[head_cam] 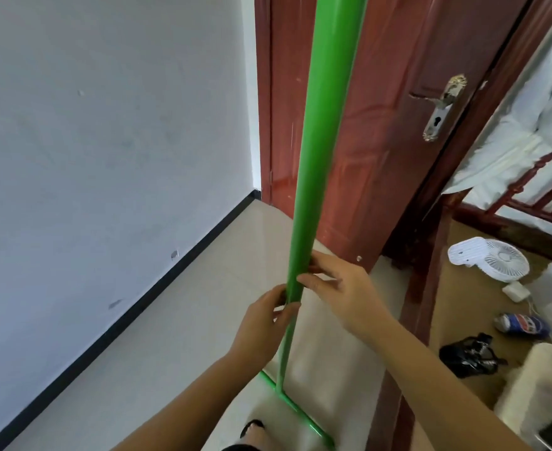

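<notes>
While the pole (321,151) stands upright on the floor (157,353) beside the door (398,131), long axis vertical, right hand (346,288) reaching forward, fingertips pinching its thick part's lower end, left hand (261,320) just below, curled round the thin part

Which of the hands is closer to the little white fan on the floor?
Right. The right hand holds the green pole from the side of the fan; the left hand grips the pole just below, on the side away from the fan.
</notes>
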A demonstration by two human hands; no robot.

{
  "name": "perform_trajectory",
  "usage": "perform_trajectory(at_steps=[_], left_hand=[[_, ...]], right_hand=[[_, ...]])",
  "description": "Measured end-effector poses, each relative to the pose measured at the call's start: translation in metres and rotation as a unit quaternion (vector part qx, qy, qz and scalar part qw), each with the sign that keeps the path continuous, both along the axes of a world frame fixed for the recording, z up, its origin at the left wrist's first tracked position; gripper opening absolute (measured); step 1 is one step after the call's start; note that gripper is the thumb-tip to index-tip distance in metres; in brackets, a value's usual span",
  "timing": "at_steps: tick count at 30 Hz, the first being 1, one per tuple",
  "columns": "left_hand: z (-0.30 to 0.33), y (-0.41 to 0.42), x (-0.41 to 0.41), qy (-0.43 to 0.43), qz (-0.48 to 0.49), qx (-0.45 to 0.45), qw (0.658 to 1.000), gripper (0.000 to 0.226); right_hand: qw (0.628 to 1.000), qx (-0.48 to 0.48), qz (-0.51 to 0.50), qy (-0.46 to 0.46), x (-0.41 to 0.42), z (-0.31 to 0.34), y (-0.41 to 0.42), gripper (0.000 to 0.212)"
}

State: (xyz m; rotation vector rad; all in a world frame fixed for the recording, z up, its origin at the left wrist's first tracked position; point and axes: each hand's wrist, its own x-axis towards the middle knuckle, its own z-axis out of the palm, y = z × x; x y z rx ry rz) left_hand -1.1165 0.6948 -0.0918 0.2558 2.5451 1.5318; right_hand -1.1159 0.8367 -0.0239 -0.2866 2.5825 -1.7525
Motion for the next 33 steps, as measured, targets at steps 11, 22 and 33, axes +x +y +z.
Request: perform_trajectory(at_steps=[11, 22, 33], left_hand=[[0.008, -0.070, -0.090, -0.010, 0.126, -0.014, 0.992, 0.022], [0.003, -0.110, -0.171, -0.017, 0.336, 0.020, 0.942, 0.026], [-0.007, -0.101, -0.278, 0.029, 0.615, 0.078, 0.784, 0.012]], right_hand=[[0.995, 0.005, 0.098, 0.002, -0.121, 0.007, -0.079, 0.020], [0.963, -0.020, 0.267, -0.005, -0.246, 0.004, -0.148, 0.023], [0.851, 0.017, 0.525, 0.023, -0.390, 0.013, -0.206, 0.021]])
